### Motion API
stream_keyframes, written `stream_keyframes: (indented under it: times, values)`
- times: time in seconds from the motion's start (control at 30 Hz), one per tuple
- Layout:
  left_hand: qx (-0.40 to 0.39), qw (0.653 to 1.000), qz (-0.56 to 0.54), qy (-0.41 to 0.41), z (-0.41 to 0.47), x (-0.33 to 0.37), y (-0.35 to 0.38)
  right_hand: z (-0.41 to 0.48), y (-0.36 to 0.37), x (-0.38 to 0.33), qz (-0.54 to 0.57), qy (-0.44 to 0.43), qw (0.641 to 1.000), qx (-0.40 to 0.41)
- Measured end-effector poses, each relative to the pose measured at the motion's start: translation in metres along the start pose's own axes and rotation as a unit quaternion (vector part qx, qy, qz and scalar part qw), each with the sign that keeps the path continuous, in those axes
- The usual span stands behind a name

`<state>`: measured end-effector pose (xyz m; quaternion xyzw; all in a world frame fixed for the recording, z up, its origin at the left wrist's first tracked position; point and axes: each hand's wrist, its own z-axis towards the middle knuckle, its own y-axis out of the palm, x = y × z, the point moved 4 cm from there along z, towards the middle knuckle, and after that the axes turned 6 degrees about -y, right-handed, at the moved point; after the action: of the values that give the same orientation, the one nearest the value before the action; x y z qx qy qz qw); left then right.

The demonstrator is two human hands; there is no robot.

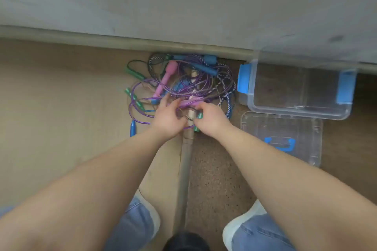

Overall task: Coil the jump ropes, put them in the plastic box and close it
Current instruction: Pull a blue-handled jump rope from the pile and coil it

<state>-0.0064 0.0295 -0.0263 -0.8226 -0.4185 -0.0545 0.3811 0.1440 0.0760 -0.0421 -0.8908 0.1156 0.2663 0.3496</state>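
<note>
Left hand (pixel 167 120), right hand (pixel 212 120) grip strands of tangled jump ropes (pixel 183 79) on floor (pixel 61 108); plastic box (pixel 295 111) open, lid (pixel 281 126) beside.

Floor (pixel 61 108): tan sheet left, speckled brown right, grey strip (pixel 186 169) along join. Tangled jump ropes (pixel 183 79) heaped at wall base, across join. Clear plastic box (pixel 295 112), blue latches, open, just right of heap. Clear lid (pixel 281 128), blue handle, flat, just beside box's near side. White shoes (pixel 240 224) at bottom edge.
</note>
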Motion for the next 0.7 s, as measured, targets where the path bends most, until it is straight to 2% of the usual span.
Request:
stream_keyframes:
  times: [0.2,0.27,0.37,0.57,0.7]
  values:
    - [0.019,0.99,0.135,0.043,0.008,-0.018,0.005,-0.004,0.016,0.022,-0.101,0.026,0.992,-0.07]
    - [-0.008,0.975,0.216,0.05,0.006,-0.02,0.001,-0.008,0.019,0.023,-0.115,0.018,0.99,-0.085]
    - [-0.06,0.949,0.308,0.043,-0.007,-0.021,-0.008,-0.019,0.011,0.018,-0.088,0.014,0.995,-0.053]
    - [0.03,0.968,0.246,0.048,-0.051,-0.005,-0.035,-0.056,-0.021,-0.006,-0.027,0.019,0.999,0.007]
    - [0.04,0.987,0.121,0.095,-0.075,0.017,-0.052,-0.08,-0.04,-0.029,-0.009,-0.001,0.999,0.047]
